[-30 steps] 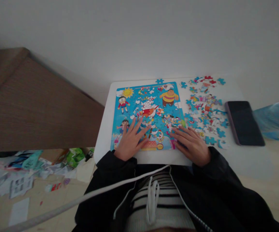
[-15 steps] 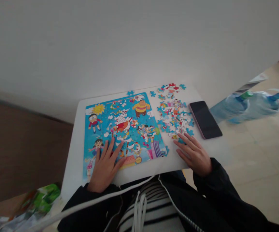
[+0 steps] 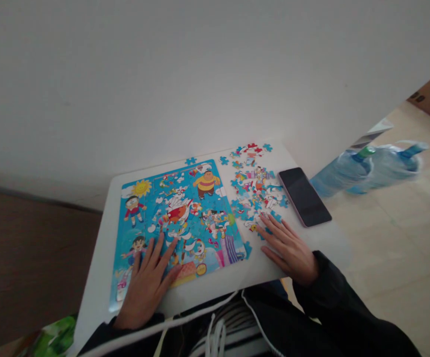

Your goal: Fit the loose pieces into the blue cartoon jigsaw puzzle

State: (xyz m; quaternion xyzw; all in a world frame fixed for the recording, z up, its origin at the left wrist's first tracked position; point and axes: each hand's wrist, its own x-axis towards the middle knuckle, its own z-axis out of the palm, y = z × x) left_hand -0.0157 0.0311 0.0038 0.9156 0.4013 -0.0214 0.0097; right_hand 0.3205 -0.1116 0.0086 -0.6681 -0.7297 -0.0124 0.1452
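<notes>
Right of puzzle (image 3: 179,214): loose pieces (image 3: 258,185), then phone (image 3: 304,197), blue bottles (image 3: 393,166) beyond.

Dim, flat lt — soft shadows, puzzle (image 3: 180,216) sl. blurry.

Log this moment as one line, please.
left hand: open, on puzzle | right hand: open, at loose pieces | phone: beside pieces | bottles: on floor

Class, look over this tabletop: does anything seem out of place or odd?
A blue piece lies by the far edge of the puzzle board, apart from the cluster of loose pieces at right, so it looks stray.
</notes>
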